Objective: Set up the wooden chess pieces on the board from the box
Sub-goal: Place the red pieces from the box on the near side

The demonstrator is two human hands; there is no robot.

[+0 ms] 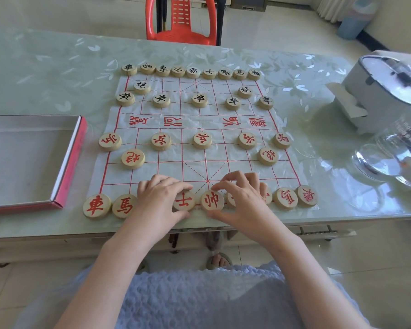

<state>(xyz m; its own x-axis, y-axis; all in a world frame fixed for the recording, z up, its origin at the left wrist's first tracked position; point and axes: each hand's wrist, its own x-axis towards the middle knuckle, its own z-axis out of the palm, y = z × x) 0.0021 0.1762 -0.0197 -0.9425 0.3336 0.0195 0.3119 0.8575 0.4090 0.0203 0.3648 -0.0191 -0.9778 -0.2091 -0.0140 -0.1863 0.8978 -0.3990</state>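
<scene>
Wooden chess pieces (199, 100) are ranged across the paper board (195, 162); along the table's (57, 79) near edge, the red adviser (184, 201) is pinched between thumb and forefinger of the left hand (161, 198); the red general (212, 201) is pinched likewise by the right hand (242, 200); the box (33, 160) lies at the left edge.

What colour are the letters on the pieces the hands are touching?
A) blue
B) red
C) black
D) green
B: the general piece, pinched by the right hand, and the advisor piece, pinched by the left hand, both carry red characters. The black-lettered pieces sit across the board on the far side.
</scene>
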